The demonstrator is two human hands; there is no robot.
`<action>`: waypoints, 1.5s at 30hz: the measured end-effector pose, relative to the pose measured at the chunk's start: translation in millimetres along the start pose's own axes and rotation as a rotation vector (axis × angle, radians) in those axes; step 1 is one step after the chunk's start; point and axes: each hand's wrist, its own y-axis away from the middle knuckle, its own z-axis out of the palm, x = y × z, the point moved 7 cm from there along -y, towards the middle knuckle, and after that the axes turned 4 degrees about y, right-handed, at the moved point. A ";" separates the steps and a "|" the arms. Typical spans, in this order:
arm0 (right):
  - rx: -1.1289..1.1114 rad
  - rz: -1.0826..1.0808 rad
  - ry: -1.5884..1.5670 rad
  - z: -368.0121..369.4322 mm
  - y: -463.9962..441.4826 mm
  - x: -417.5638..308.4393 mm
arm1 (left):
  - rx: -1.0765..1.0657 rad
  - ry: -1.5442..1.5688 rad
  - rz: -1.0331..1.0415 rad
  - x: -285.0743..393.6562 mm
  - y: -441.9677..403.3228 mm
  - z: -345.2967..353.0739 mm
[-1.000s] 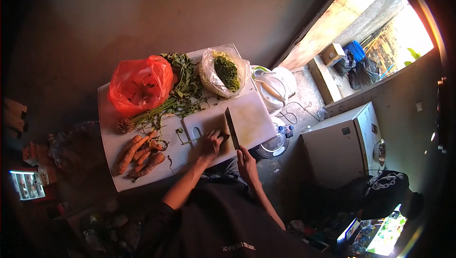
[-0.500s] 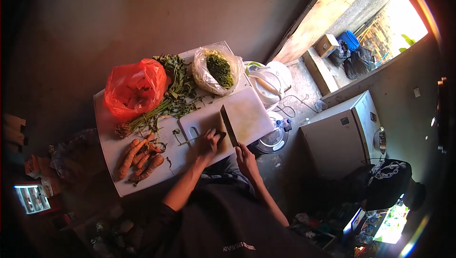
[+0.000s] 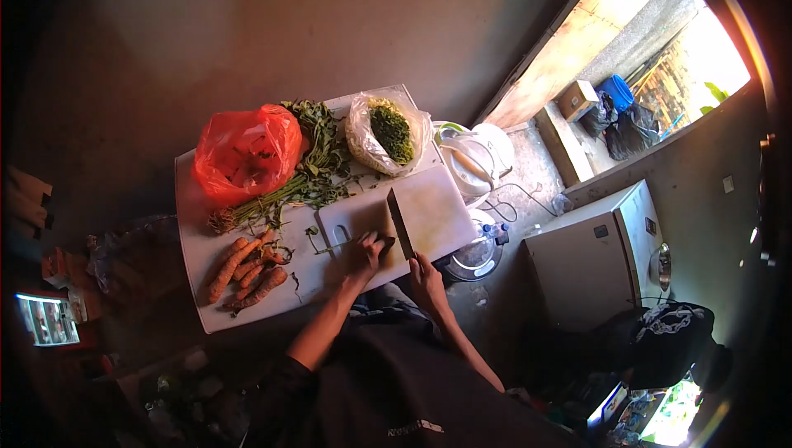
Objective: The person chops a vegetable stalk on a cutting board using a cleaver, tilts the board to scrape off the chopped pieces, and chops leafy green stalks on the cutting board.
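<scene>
My right hand (image 3: 426,275) is closed round the handle of a kitchen knife (image 3: 399,219). Its long dark blade stands over the white cutting board (image 3: 439,205), pointing toward the far side. To the left of the blade, my left hand (image 3: 364,258) is curled over the board with its fingers closed. A thin green stem (image 3: 328,249) runs from the board's left end into those fingers. Whatever lies beneath the fingertips is hidden.
Carrots (image 3: 241,271) lie at the table's left. Behind them are a red plastic bag (image 3: 247,155), leafy greens (image 3: 323,151) and a clear bag of chopped greens (image 3: 391,133). White appliances (image 3: 470,159) stand beyond the table's right edge, near a small fridge (image 3: 582,254).
The whole view has shifted slightly, with the table now a little lower and farther right. Both hands and the knife keep nearly the same places over the board.
</scene>
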 end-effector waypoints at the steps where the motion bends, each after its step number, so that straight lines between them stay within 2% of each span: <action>1: -0.006 -0.005 -0.003 3.6 3.6 6.1 | 0.003 0.024 -0.003 -1.1 1.5 1.0; 5: 0.029 -0.064 -0.028 7.0 6.6 5.8 | 0.096 -0.003 0.019 2.4 2.9 -0.1; 6: 0.000 -0.012 -0.039 9.5 2.1 8.3 | 0.098 0.021 0.020 2.6 2.8 0.6; 7: -0.028 0.041 -0.050 11.7 -2.3 10.9 | 0.098 0.017 0.018 3.7 5.1 0.8; 10: -0.023 0.018 -0.008 8.5 -18.5 4.3 | 0.030 -0.068 0.003 11.8 6.4 4.5; 13: -0.046 0.050 -0.018 0.7 -21.7 1.5 | 0.069 -0.063 -0.013 26.1 0.5 -7.6; 16: -0.063 0.058 -0.010 -5.9 -8.7 3.4 | 0.008 0.038 -0.106 21.4 3.2 0.3; 18: -0.049 0.037 -0.002 -4.9 -1.7 6.6 | 0.073 -0.065 -0.087 6.5 9.9 12.5; 22: -0.043 -0.024 0.012 3.9 -14.1 7.3 | 0.111 -0.061 -0.040 -8.1 19.2 33.4; 24: -0.026 -0.109 -0.010 6.4 -29.2 4.1 | 0.266 -0.049 0.015 -9.9 27.4 36.4; 29: -0.077 -0.099 -0.046 -10.9 -23.1 -2.4 | 0.148 -0.030 -0.109 -1.6 19.2 25.8; 31: -0.090 -0.020 0.002 -13.3 -11.9 6.7 | 0.036 0.172 -0.173 5.4 11.2 19.4; 32: -0.107 0.013 0.042 -11.8 -8.9 10.6 | 0.090 0.024 -0.108 -24.5 24.2 44.5; 35: -0.055 -0.043 -0.038 -3.2 -9.7 14.5 | 0.098 -0.046 -0.109 -1.2 20.0 24.1; 37: -0.054 -0.053 -0.054 1.1 -16.8 15.1 | 0.063 -0.020 -0.117 -12.0 25.5 37.6; 39: -0.039 -0.110 -0.050 1.6 -26.9 9.8 | 0.366 0.021 0.121 -3.0 31.5 27.3; 40: -0.087 -0.057 -0.014 1.7 -29.9 12.1 | 0.363 0.019 0.125 -3.0 31.9 26.7; 42: -0.085 -0.060 -0.021 -5.3 -27.6 11.2 | 0.097 -0.021 -0.131 -19.5 27.0 39.6; 43: -0.087 -0.063 -0.023 -7.0 -26.0 10.8 | 0.094 -0.024 -0.125 -18.5 25.1 36.3; 45: -0.086 -0.055 -0.029 -11.6 -16.9 11.1 | -0.058 0.115 -0.211 -26.9 23.9 47.3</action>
